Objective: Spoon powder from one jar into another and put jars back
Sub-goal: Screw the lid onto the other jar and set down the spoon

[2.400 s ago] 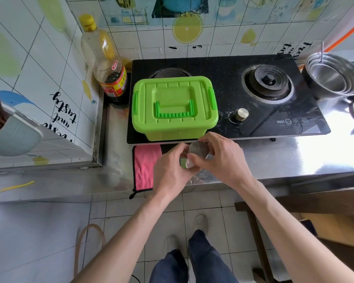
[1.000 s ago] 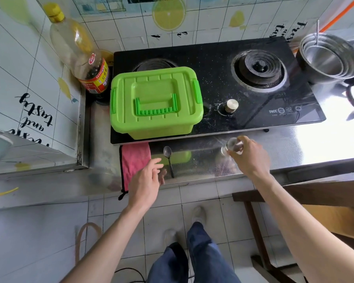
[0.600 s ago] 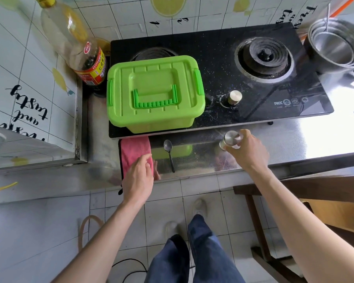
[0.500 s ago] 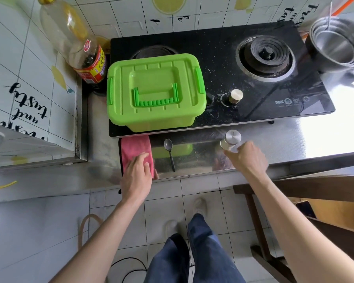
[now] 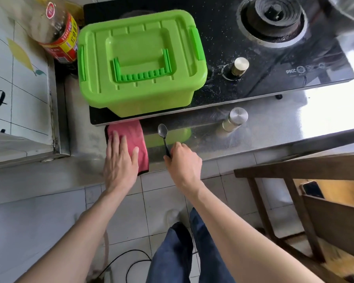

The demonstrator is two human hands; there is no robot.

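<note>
A small glass jar with a metal lid [image 5: 234, 120] stands upright on the steel counter [image 5: 274, 127], in front of the stove. A dark spoon [image 5: 164, 137] lies on the counter to its left, bowl pointing away from me. My right hand [image 5: 183, 162] pinches the spoon's handle end. My left hand [image 5: 121, 160] lies flat, fingers spread, on a pink cloth [image 5: 131, 135] at the counter's front edge. A closed green plastic box with a handle [image 5: 139, 60] sits on the stove's left burner. I see only one jar.
The black glass stove [image 5: 253, 48] has a bare right burner [image 5: 272, 19] and a brass knob [image 5: 240, 66]. A large oil bottle [image 5: 57, 31] stands at the back left by the tiled wall. A wooden chair [image 5: 305, 197] is at the right, below the counter.
My right hand let go of the lidded jar, left it standing on the counter, and moved left to the spoon's handle. My left hand settled flat on the pink cloth.
</note>
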